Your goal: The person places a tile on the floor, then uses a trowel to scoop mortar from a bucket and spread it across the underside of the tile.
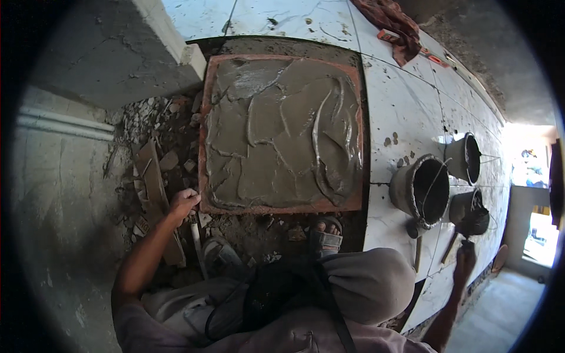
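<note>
A large square tile [281, 210] lies before me with its reddish-brown rim showing. Wet grey cement [276, 135] covers most of it in ridges and smears. My left hand [185, 204] is closed beside the tile's near left corner; whatever its fingers may hold is hidden. Out to the right, my right hand [465, 259] is wrapped round the dark handle of a trowel [472, 222]. The trowel's cement-coated blade is at the mouth of a small bucket [462, 204], whose inside is partly hidden.
A large bucket [402, 189] and another small bucket [457, 157] stand on white floor tiles [388, 106]. A reddish cloth [403, 44] and a spirit level [471, 79] lie at the far right. Rubble [168, 162] and a wooden board [154, 182] lie left, beside a concrete wall [65, 194].
</note>
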A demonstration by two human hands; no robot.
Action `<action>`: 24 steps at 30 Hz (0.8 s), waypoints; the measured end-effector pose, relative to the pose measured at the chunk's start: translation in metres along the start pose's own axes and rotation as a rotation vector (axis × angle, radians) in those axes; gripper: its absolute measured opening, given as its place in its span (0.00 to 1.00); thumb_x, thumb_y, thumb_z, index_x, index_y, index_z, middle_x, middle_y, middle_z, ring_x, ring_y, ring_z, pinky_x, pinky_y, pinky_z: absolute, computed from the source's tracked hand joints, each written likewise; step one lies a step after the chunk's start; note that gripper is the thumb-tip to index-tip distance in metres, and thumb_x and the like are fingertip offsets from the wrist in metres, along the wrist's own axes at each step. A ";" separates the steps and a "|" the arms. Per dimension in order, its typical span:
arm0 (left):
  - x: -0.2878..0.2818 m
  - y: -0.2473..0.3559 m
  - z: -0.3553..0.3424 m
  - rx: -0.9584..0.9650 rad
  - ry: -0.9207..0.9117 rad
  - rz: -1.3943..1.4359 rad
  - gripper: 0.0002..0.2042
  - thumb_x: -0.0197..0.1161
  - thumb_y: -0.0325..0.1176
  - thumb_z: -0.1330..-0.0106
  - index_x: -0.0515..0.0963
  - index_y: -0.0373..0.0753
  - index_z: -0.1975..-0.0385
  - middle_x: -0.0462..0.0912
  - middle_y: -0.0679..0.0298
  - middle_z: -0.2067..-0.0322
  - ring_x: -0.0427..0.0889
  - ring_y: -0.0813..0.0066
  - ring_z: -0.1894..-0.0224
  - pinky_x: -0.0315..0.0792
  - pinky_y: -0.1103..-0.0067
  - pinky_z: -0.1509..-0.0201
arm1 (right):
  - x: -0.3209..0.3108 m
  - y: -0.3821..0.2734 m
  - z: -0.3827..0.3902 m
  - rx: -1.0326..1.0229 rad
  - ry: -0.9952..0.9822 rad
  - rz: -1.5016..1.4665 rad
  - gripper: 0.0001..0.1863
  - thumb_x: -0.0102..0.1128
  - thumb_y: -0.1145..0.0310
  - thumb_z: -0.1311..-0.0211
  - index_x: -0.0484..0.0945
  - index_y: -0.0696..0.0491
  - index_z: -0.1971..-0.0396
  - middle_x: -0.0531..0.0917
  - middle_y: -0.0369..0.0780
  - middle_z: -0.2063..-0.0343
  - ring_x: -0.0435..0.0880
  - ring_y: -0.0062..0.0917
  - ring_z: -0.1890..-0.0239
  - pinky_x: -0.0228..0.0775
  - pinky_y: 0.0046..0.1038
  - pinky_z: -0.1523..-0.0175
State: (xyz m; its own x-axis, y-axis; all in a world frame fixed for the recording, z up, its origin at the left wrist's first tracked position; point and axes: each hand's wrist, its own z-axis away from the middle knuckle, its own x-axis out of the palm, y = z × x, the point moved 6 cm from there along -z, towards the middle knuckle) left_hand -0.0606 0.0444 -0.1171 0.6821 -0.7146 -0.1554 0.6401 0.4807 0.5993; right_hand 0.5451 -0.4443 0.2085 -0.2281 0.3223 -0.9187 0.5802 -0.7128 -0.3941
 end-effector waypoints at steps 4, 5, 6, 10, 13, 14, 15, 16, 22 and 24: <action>-0.001 0.005 0.003 0.025 0.058 -0.068 0.10 0.56 0.38 0.38 0.72 0.38 0.67 0.72 0.69 0.74 0.71 0.80 0.73 0.69 0.79 0.71 | 0.120 -0.156 -0.029 -0.121 -0.223 0.019 0.20 0.61 0.68 0.49 0.72 0.60 0.56 0.80 0.48 0.65 0.80 0.37 0.61 0.69 0.31 0.57; -0.004 0.007 0.007 0.048 0.101 -0.088 0.09 0.56 0.38 0.38 0.73 0.37 0.69 0.72 0.70 0.76 0.71 0.82 0.76 0.68 0.80 0.73 | 0.148 -0.202 -0.045 -0.309 -0.179 0.031 0.19 0.61 0.66 0.48 0.72 0.59 0.57 0.79 0.50 0.65 0.78 0.45 0.60 0.69 0.34 0.57; -0.008 0.000 0.009 0.052 0.106 -0.064 0.09 0.56 0.38 0.38 0.73 0.38 0.68 0.72 0.70 0.76 0.70 0.82 0.76 0.67 0.80 0.74 | 0.183 -0.217 -0.066 -0.253 -0.223 -0.014 0.18 0.60 0.63 0.47 0.72 0.59 0.60 0.79 0.51 0.66 0.77 0.47 0.61 0.68 0.37 0.58; 0.006 0.008 0.003 0.137 0.106 -0.101 0.11 0.55 0.38 0.37 0.73 0.37 0.64 0.74 0.67 0.73 0.72 0.80 0.75 0.68 0.79 0.73 | 0.267 -0.226 -0.179 -0.313 -0.039 0.045 0.16 0.55 0.59 0.45 0.72 0.54 0.61 0.79 0.48 0.67 0.77 0.46 0.60 0.68 0.42 0.57; 0.015 0.021 0.023 0.093 0.173 -0.173 0.15 0.54 0.38 0.37 0.72 0.35 0.56 0.76 0.66 0.71 0.73 0.79 0.74 0.69 0.78 0.72 | 0.305 -0.220 -0.246 -0.221 0.035 0.140 0.15 0.55 0.59 0.45 0.71 0.53 0.61 0.78 0.48 0.67 0.77 0.45 0.60 0.67 0.43 0.58; 0.013 0.015 0.024 0.071 0.145 -0.169 0.19 0.54 0.38 0.37 0.69 0.35 0.49 0.77 0.64 0.69 0.75 0.79 0.73 0.70 0.78 0.70 | 0.314 -0.215 -0.266 -0.233 0.029 0.177 0.16 0.55 0.59 0.45 0.71 0.52 0.60 0.77 0.47 0.66 0.77 0.45 0.60 0.68 0.43 0.57; 0.014 0.024 0.030 0.071 0.164 -0.182 0.19 0.54 0.38 0.37 0.69 0.35 0.49 0.77 0.64 0.69 0.75 0.79 0.73 0.70 0.78 0.70 | 0.317 -0.209 -0.278 -0.236 0.027 0.194 0.16 0.54 0.58 0.45 0.71 0.51 0.59 0.77 0.47 0.65 0.76 0.45 0.59 0.68 0.43 0.57; 0.013 0.020 0.035 0.064 0.165 -0.148 0.19 0.54 0.38 0.37 0.69 0.34 0.49 0.77 0.63 0.69 0.75 0.79 0.73 0.70 0.78 0.69 | 0.324 -0.218 -0.280 -0.231 0.006 0.177 0.16 0.54 0.58 0.44 0.71 0.50 0.58 0.76 0.47 0.64 0.76 0.46 0.59 0.68 0.43 0.56; 0.006 0.002 0.027 0.111 0.154 -0.160 0.20 0.54 0.37 0.37 0.68 0.33 0.48 0.77 0.63 0.74 0.75 0.78 0.74 0.71 0.78 0.69 | 0.357 -0.271 -0.294 -0.518 -0.022 0.172 0.19 0.55 0.65 0.48 0.69 0.49 0.54 0.74 0.45 0.60 0.74 0.42 0.55 0.69 0.41 0.54; 0.010 0.008 0.030 0.085 0.179 -0.186 0.20 0.54 0.37 0.37 0.68 0.32 0.48 0.77 0.63 0.75 0.75 0.78 0.74 0.70 0.78 0.69 | 0.369 -0.299 -0.294 -0.627 0.017 0.201 0.22 0.54 0.59 0.45 0.69 0.48 0.50 0.73 0.46 0.54 0.74 0.42 0.52 0.67 0.42 0.51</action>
State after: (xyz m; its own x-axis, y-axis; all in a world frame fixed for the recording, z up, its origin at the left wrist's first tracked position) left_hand -0.0592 0.0255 -0.0905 0.6123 -0.6818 -0.4004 0.7333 0.3002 0.6101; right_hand 0.5173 0.0709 -0.0051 -0.0579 0.2342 -0.9705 0.9568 -0.2642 -0.1209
